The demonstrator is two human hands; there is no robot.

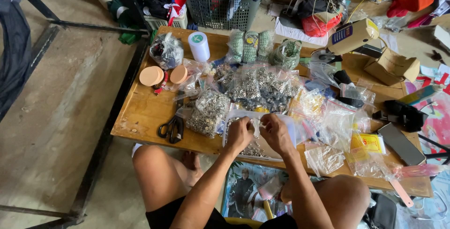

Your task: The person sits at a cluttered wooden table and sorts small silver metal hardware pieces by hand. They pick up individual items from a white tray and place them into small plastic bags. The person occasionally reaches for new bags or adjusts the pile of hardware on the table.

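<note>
Low rectangular wooden table (140, 112), centre of frame: crowded, its near edge just above the seated person's knees.

Heap of clear plastic bags of small silver metal fasteners (262, 86), upper centre: slippery, stacked; a nudge could probably slide one off.

White shallow tray of loose silver fasteners (290, 126), lower centre, at the near table edge: a knock from a wrist could spill it to the floor.

Black-handled scissors (172, 128), left of tray: lying near the edge, within elbow reach.

Left hand (239, 134) and right hand (275, 133), over the tray: both pinching one small white piece (256, 127) between them (detail too small to tell); a slip would likely drop it among the loose fasteners.
</note>
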